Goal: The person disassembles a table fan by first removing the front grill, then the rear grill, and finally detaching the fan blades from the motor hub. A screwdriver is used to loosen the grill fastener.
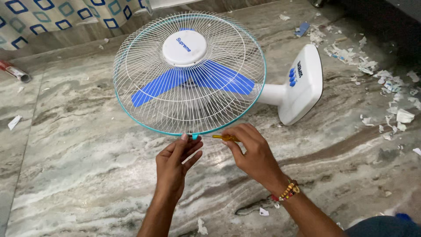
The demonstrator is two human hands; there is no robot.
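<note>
Hands at fan guard (189, 72) rim; left (175, 164) pinches clip; right (252, 151) grips screwdriver (221, 137).

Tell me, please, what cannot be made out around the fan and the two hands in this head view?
- Screwdriver handle: mostly hidden inside the right hand.
- Clip on the fan rim: its screw is too small to see, partly covered by the left hand fingers.
- Fan motor: hidden behind the hub and blades.
- Rolled object, far left: cut off by the frame edge.
- Paper scraps: too small to identify.
</note>
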